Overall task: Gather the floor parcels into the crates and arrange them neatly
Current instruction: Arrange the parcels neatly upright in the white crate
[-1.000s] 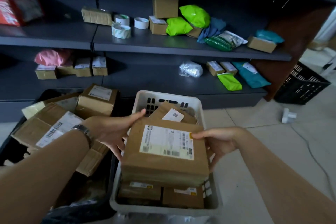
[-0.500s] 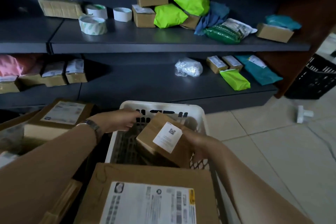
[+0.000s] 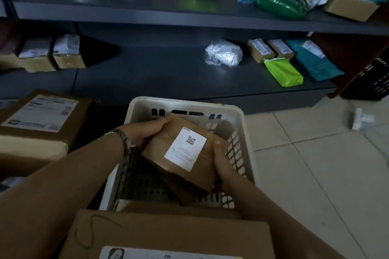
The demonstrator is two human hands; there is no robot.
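We now hold the small brown cardboard box with a white QR-code label (image 3: 157,154) in both hands, tilted inside the far half of the white slotted plastic crate (image 3: 183,103). Half a second ago only the right grip (image 3: 223,164) held it. The left grip (image 3: 147,130) (then apart, by the rim) now curls round its far left corner, and the right grip wraps its near right edge. A large flat brown carton (image 3: 168,231) covers the crate's near end.

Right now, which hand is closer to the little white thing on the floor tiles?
Right. The right hand grips the right edge of the labelled box, on the side toward the white thing; the left hand grips its left edge, farther away.
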